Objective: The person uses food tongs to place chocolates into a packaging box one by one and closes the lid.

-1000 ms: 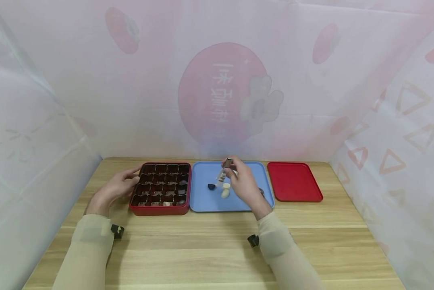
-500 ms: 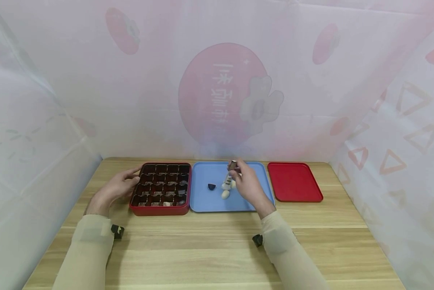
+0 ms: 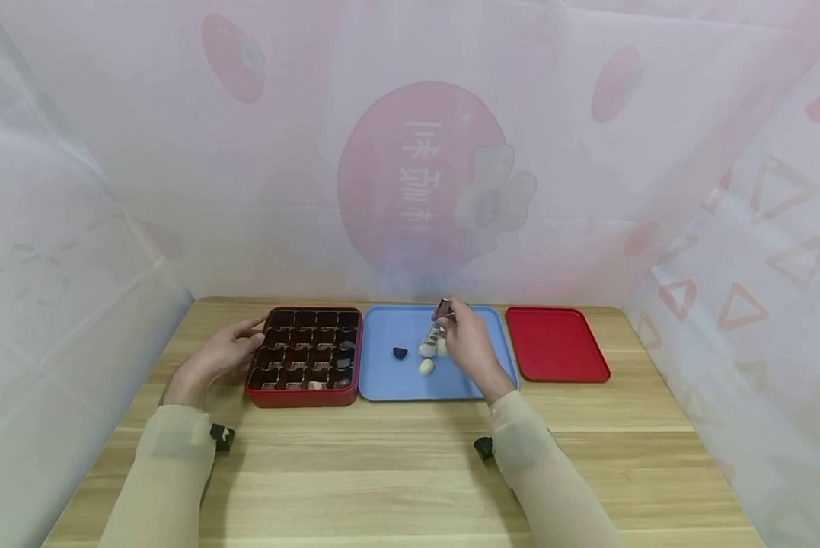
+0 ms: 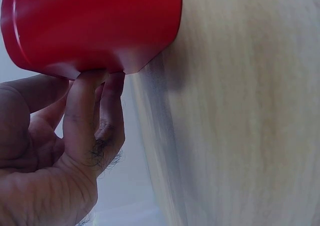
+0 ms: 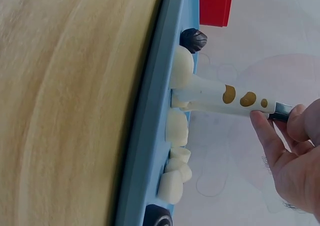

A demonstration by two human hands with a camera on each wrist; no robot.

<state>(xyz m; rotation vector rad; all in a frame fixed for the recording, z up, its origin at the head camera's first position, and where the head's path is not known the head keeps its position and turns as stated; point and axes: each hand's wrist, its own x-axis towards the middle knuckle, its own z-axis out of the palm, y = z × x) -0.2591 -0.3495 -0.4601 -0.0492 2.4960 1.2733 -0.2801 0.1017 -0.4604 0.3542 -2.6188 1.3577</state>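
Note:
My right hand (image 3: 474,346) pinches a small pair of tongs (image 5: 225,98), whitish with brown spots and a metal end. They slant down over a blue tray (image 3: 382,384), their tips right at a pale piece among several rounded cream-white pieces, which look like chocolates (image 5: 177,128). A dark piece (image 3: 400,353) lies left of the tips. Against the left side of a red box (image 3: 303,399) rests my left hand (image 3: 221,354), its fingertips touching the wall in the left wrist view. Inside the box, a dark divided insert (image 3: 303,335) holds several dark pieces at right and one pale piece (image 3: 316,385) in front.
A shallow red tray or lid (image 3: 556,342) lies right of the blue tray. Box and trays stand side by side towards the back of the wooden table (image 3: 355,472). Printed cloth walls (image 3: 279,213) enclose the back and sides.
My right hand has moved slightly right with the tongs, and the tongs' spread arms have come together near the pale pieces. My left hand stays at the box.

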